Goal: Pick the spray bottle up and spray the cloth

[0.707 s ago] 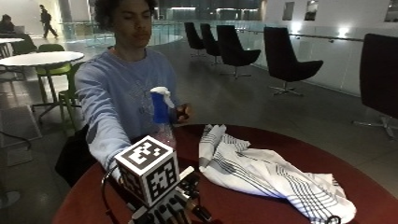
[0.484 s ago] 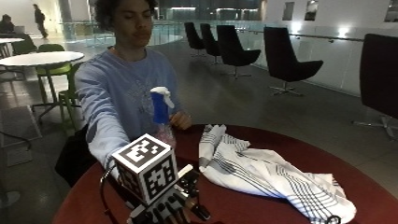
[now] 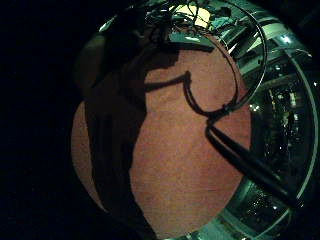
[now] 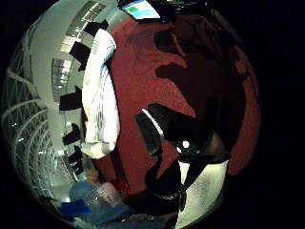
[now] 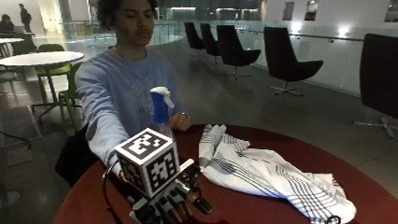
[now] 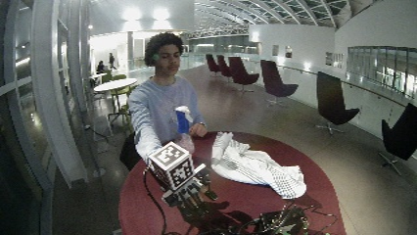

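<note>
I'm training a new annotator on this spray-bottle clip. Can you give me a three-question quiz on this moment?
1. True or false: the gloved right hand grips the bottle.
2. What lies on the table beside the bottle: A) a cloth, B) a plate, C) a book?
3. Fill in: the bare hand is next to the ____.

Key
1. False: it hovers over the table, apart from the bottle.
2. A: the striped white cloth.
3. bottle

My gloved right hand (image 5: 168, 205) sits mostly behind the marker, fingers unclear; the spray bottle's (image 5: 161, 109) base is hidden
</note>
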Tool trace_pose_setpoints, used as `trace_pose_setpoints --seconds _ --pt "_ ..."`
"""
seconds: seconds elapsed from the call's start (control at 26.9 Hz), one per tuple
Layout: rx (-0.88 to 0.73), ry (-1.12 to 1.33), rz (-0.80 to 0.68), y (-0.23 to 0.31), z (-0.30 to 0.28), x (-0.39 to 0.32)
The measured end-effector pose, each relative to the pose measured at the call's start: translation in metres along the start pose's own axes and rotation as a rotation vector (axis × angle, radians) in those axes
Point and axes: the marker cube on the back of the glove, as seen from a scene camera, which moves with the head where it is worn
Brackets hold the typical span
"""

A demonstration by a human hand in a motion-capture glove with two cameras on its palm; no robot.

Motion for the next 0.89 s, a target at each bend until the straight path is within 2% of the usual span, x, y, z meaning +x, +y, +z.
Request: trace_pose_setpoints --seconds 0.3,0.6,0.89 --pt "0.013 -0.140 -0.071 0.029 -0.009 -0.002" --pt "-0.019 -0.415 -0.268 0.112 -0.015 -0.028" --pt "-0.075 -0.727 -0.334 0.201 -0.009 -0.064"
